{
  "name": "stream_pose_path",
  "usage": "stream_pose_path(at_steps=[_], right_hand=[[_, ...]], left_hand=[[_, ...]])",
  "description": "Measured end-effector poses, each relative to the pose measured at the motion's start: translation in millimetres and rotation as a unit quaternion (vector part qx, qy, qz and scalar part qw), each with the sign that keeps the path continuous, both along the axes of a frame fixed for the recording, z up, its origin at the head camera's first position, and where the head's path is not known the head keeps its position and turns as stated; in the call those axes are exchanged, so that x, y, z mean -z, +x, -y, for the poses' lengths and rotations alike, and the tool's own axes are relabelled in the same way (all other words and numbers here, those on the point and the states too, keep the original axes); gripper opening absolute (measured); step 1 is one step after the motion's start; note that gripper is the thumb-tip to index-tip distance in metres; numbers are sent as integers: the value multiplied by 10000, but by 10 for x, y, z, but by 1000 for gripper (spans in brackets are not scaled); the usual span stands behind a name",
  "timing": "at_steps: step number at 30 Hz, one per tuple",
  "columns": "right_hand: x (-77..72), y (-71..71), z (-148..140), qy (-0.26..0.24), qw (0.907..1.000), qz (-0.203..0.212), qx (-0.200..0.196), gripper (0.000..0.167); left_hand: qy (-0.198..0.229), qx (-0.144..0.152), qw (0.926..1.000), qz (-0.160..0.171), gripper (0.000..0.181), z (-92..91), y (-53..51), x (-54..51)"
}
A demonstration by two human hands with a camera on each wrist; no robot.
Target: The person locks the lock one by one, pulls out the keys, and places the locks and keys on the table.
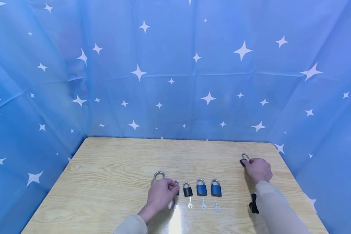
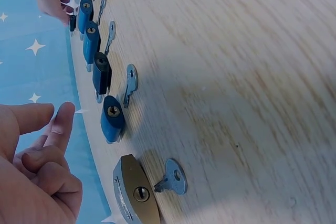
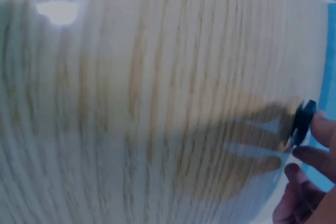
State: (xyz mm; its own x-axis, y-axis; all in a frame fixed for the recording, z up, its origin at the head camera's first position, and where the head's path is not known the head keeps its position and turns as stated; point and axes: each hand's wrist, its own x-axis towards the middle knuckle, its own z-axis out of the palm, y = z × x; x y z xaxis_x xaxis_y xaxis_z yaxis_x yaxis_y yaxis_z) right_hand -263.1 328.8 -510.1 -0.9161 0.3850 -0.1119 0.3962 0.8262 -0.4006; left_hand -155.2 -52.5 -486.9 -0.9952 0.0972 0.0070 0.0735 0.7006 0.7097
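Note:
My right hand (image 1: pixel 258 169) pinches a black padlock (image 1: pixel 242 162) at the table's right side; its shackle stands open, pointing away. In the right wrist view that padlock (image 3: pixel 303 123) sits between thumb and fingers. My left hand (image 1: pixel 161 192) hovers over the left end of a row of padlocks, nothing between its thumb and forefinger in the left wrist view. It partly hides a large brass padlock (image 2: pixel 137 192) and a blue padlock (image 2: pixel 112 115). Rightward follow a smaller black padlock (image 1: pixel 188 191) and two blue padlocks, a nearer one (image 1: pixel 201 189) and a rightmost one (image 1: pixel 216 190).
Silver keys lie in front of the padlocks, among them one (image 2: pixel 174 176) beside the brass padlock and one (image 1: pixel 217 206) below the rightmost. The wooden table (image 1: pixel 105 169) ends at a blue star-patterned curtain (image 1: pixel 175 91) behind and at both sides.

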Motion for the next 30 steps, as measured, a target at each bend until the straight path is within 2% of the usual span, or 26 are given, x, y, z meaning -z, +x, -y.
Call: stream_pose_path(at_steps=[6,12,21,25,30], right_hand=[[-3,6,32,159,9998,7,-69,42],[-31,32,48,87,9999,31,-104,42],[-57,87,33,-424,9989,153,-124,32],[-70,95,46,-600,9976,248,-227,32],[-108,127,60,-693,9965,171,-436,36]], left_hand=[[49,19,10000,-8,10,-9,5,22],[64,81,9999,-49,10,-12,10,40],[209,133,9997,41,9,1,21,71],[254,141,9996,33,9,12,21,77],[255,167,9995,-17,9,10,9,83]])
